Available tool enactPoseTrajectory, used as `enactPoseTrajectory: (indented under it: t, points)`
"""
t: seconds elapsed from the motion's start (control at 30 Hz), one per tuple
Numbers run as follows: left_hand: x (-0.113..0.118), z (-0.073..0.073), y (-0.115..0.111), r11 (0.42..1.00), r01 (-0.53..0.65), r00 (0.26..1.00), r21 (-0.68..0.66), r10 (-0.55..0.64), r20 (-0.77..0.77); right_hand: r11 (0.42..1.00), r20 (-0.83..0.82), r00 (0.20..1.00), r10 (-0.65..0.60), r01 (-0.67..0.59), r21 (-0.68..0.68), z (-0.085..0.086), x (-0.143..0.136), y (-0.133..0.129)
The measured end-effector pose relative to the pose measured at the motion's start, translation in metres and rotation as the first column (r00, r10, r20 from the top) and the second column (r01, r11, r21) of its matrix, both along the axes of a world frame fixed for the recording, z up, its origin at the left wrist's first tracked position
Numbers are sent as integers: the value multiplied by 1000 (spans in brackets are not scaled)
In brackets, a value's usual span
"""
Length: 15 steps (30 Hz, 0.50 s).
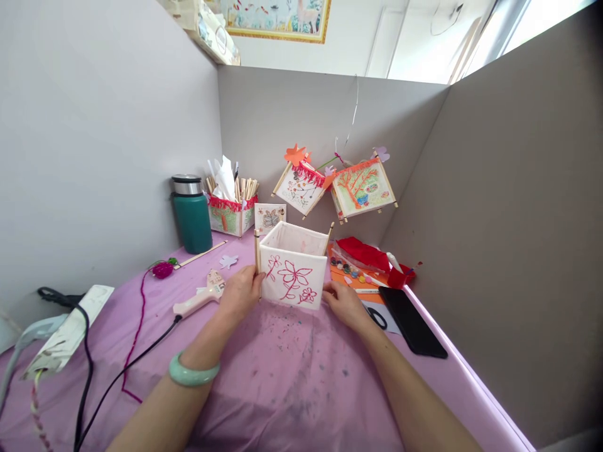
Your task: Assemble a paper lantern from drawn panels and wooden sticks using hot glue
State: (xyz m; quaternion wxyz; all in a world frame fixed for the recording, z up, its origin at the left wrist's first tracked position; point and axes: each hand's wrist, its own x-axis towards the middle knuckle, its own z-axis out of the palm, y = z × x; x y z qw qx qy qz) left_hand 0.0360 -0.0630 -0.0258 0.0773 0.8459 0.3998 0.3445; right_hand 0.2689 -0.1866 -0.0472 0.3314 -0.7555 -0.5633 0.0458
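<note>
White box between both hands

I hold the white box (293, 279) above the pink cloth (301, 370), left hand (242, 290) and right hand (346, 306) pinching opposite sides. The glue gun (200, 300) lies beside my left hand; scissors (377, 318) lie near my right.

We see grey partitions (311, 107) around a purple-covered table (301, 389), a gold-framed picture (277, 19) at twelve o'clock, (brightly) daylit window (541, 25) at one.

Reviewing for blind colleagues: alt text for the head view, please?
The left hand and right hand hold an open white box with red flowers over a purple cloth, a glue gun at left, a phone at right and decorations hanging behind.
</note>
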Motion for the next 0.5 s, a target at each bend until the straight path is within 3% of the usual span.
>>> enactPoseTrajectory:
  t: [0.2, 0.37, 0.5]
  points:
    - [0, 0, -1, 1000, 5, 1000, 7, -5, 4, 985, 100, 980, -173, 170, 41, 13, 21, 37]
    - [0, 0, -1, 1000, 2, 1000, -19, -2, 11, 979, 126, 971, -203, 203, 16, 10, 16, 68]
    - [-1, 1, -2, 999, 3, 1000, -43, -1, 31, 979, 150, 967, -204, 203, 27, 6, 10, 76]
